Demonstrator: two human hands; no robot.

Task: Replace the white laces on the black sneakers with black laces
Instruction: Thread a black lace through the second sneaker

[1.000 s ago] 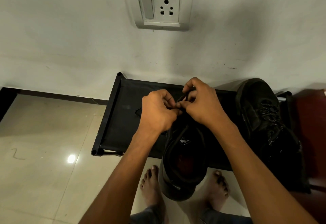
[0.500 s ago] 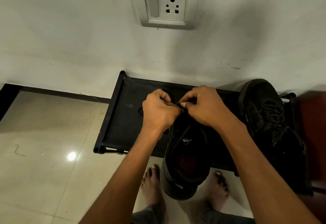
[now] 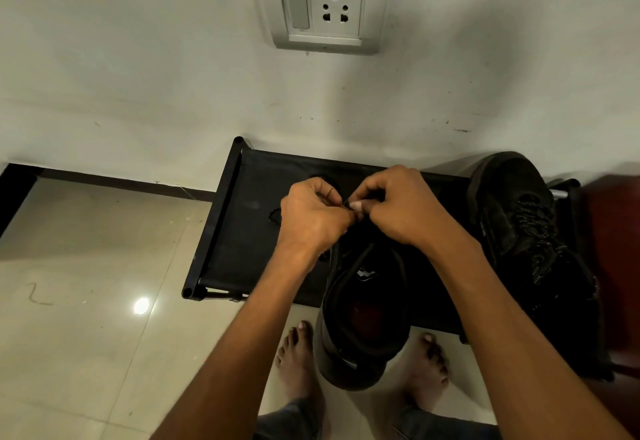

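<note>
A black sneaker (image 3: 363, 315) rests on the front of a black fabric rack (image 3: 242, 231), its heel hanging over the edge toward me. My left hand (image 3: 311, 218) and my right hand (image 3: 401, 207) meet over its tongue area, each pinching a thin black lace (image 3: 346, 202) between fingertips. The eyelets are hidden under my hands. A second black sneaker (image 3: 519, 231) with dark speckled laces stands on the rack's right end.
A wall with a switch and socket plate (image 3: 322, 6) rises just behind the rack. Glossy beige floor tiles (image 3: 86, 301) spread to the left. My bare feet (image 3: 298, 360) stand under the rack's front edge. Something dark red (image 3: 616, 249) borders the right.
My hands have drawn a little closer together over the shoe, fingers still working the lace. The view has shifted slightly; both sneakers stay in place.
</note>
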